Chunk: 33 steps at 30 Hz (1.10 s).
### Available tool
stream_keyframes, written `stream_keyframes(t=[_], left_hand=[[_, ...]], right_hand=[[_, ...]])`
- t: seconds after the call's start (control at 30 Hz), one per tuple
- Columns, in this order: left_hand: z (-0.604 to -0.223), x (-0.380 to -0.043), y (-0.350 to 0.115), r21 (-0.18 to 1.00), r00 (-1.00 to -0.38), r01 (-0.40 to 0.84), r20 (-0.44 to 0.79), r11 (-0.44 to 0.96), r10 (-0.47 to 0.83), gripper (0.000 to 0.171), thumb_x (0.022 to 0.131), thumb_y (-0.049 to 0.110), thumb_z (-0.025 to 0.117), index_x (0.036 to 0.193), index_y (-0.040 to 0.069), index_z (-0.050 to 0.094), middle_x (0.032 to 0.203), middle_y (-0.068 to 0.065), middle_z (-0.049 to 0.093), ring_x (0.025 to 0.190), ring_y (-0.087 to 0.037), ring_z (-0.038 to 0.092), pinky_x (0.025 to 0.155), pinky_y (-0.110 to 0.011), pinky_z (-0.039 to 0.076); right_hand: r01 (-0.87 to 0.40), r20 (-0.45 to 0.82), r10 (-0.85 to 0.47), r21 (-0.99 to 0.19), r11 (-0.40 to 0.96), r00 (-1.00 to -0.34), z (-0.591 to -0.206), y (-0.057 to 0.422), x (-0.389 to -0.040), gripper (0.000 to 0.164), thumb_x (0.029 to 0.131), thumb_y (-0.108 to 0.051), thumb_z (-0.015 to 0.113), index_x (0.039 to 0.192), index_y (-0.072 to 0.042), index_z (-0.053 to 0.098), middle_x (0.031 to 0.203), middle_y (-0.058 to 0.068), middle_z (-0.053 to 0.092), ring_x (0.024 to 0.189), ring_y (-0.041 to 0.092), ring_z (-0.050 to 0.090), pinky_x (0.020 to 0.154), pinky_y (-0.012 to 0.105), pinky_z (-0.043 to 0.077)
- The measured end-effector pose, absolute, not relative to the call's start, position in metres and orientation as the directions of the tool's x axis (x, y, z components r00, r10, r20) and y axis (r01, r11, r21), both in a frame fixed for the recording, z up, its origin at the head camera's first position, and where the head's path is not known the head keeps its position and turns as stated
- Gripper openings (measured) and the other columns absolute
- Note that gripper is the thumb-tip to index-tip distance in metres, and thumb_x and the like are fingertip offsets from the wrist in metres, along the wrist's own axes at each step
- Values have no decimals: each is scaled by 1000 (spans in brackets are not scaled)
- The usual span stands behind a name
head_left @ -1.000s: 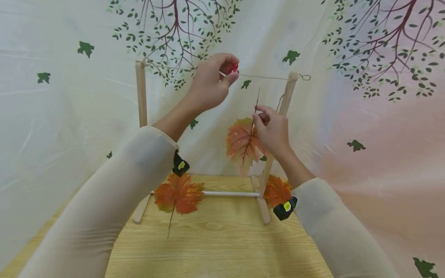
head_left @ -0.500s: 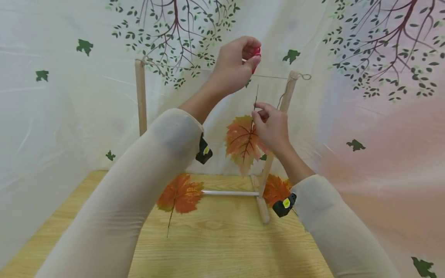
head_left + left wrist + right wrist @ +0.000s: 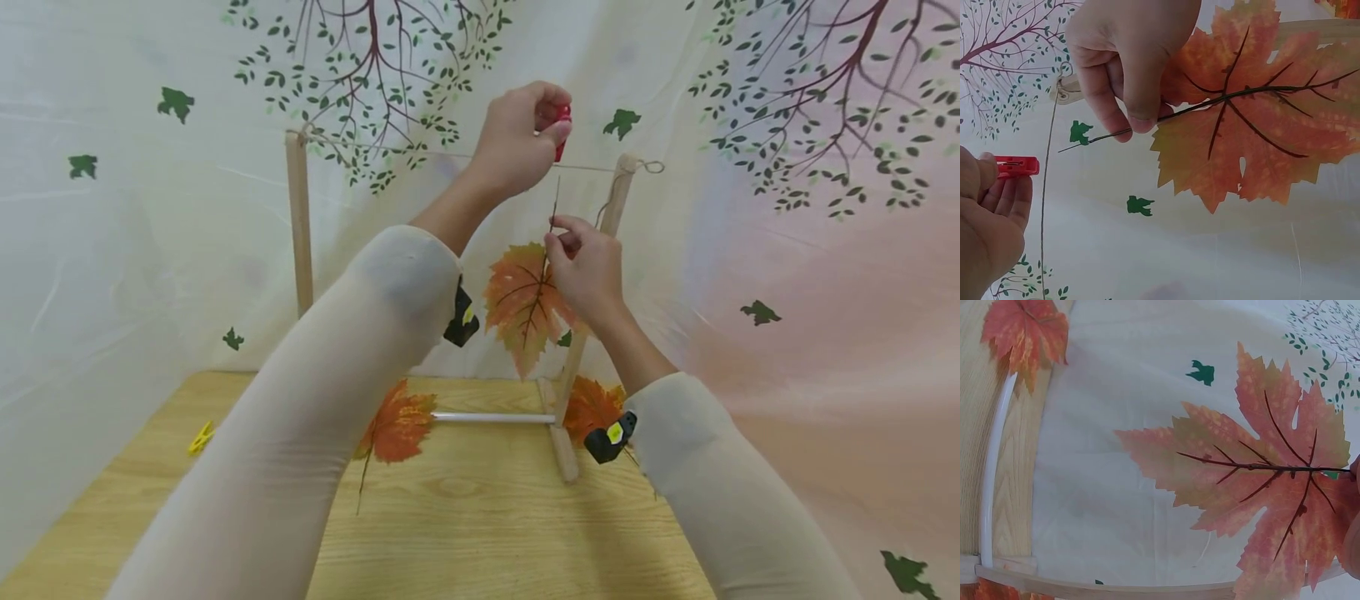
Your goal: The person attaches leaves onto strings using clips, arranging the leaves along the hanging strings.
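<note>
My left hand [image 3: 517, 142] pinches a red clothespin [image 3: 1019, 166] at the string [image 3: 588, 168] tied between two wooden posts. In the left wrist view the clothespin's free end points at the string, with a small gap between them. Below it, my right hand [image 3: 590, 271] pinches the thin dark stem of an orange artificial maple leaf [image 3: 525, 292] between thumb and forefinger. The leaf hangs blade down, its stem tip [image 3: 1072, 148] standing up just under the string. In the right wrist view, fingers of the right hand [image 3: 1355, 519] show only at the edge.
The left post [image 3: 299, 225] and right post [image 3: 617, 204] stand on the wooden table [image 3: 480, 533], joined low down by a white rod [image 3: 495, 417]. Two more leaves lie near it, one left [image 3: 401, 425] and one right [image 3: 588, 408]. A yellow clothespin [image 3: 201, 437] lies far left.
My left hand has moved right and slightly up along the string with the red clothespin, to above the leaf stem. My right hand and its leaf have risen slightly. The yellow clothespin has come into view.
</note>
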<state>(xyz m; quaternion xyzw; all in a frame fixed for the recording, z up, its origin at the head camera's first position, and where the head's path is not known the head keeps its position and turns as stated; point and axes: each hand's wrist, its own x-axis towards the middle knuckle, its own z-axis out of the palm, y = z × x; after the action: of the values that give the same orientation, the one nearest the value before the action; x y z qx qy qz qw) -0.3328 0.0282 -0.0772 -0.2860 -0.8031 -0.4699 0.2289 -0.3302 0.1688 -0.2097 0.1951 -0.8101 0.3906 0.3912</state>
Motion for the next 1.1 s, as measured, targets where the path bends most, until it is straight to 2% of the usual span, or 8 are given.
stream_keyframes(t=[0.37, 0.63, 0.87, 1.1], left_hand=[[-80, -337, 38, 647, -766, 637, 594, 418, 247, 32, 104, 13, 60, 135, 9, 61, 120, -3, 64, 106, -12, 58, 88, -15, 50], [-80, -337, 45, 641, -768, 632, 596, 436, 235, 30, 103, 10, 60, 133, 7, 62, 120, -5, 65, 106, -13, 60, 90, -14, 49], [-82, -341, 47, 673, -785, 611, 581, 416, 214, 29, 103, 10, 61, 132, 7, 63, 118, -5, 65, 103, -13, 60, 87, -15, 50], [-86, -342, 47, 677, -783, 617, 579, 401, 227, 30, 103, 10, 61, 132, 6, 64, 118, -6, 66, 103, -14, 61, 86, -16, 51]], right_hand=[[-611, 792, 0, -471, 636, -611, -205, 169, -327, 24, 99, -6, 64, 119, 4, 72, 87, 19, 74, 76, 29, 70, 76, 39, 55], [-616, 808, -4, -446, 649, -589, -205, 171, -328, 23, 98, -6, 64, 117, 4, 73, 84, 18, 74, 73, 27, 69, 68, 18, 46], [-608, 804, 2, -451, 654, -595, -207, 174, -330, 23, 98, -7, 65, 117, 4, 73, 85, 18, 74, 72, 27, 68, 67, 19, 46], [-625, 817, -4, -437, 647, -576, -209, 175, -334, 22, 98, -7, 64, 116, 4, 73, 82, 18, 73, 69, 25, 66, 64, 15, 44]])
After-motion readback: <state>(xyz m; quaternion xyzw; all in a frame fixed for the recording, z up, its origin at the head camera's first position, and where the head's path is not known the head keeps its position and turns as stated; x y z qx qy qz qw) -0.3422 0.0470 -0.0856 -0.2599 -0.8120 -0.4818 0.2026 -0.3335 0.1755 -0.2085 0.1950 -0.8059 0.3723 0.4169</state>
